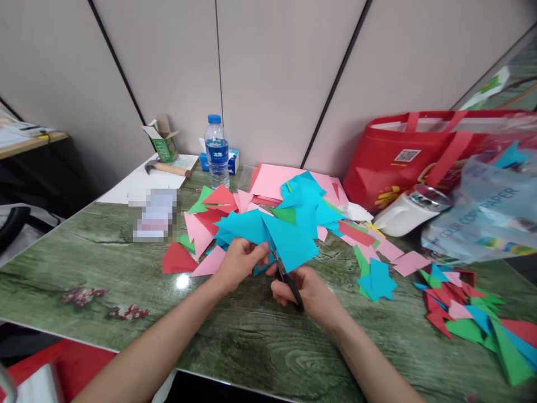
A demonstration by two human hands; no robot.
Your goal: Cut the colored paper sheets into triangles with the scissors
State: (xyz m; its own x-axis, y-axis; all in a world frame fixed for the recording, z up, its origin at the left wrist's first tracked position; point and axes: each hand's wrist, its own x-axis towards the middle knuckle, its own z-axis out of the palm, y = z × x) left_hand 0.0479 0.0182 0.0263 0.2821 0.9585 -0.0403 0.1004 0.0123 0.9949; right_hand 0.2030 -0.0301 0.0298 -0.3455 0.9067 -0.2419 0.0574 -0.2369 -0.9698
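My left hand (243, 258) pinches a sheet of blue paper (291, 240) by its lower left part, just above the table. Black-handled scissors (289, 284) are in my right hand (306, 291), fingers wrapped around the handles. Their blades reach into the blue paper, with a slit line running up from the tips. Cut pieces of red, pink and green paper (178, 258) lie left of and behind my hands. More blue pieces (308, 196) are heaped behind the held sheet, on top of a stack of pink paper (272, 176).
A water bottle (217, 154) stands at the back near a hammer (168, 168) and a small open box (165, 145). On the right are a red bag (377, 162), a tipped white mug (398, 215), a plastic wrapper (482, 207) and a pile of paper scraps (470, 313).
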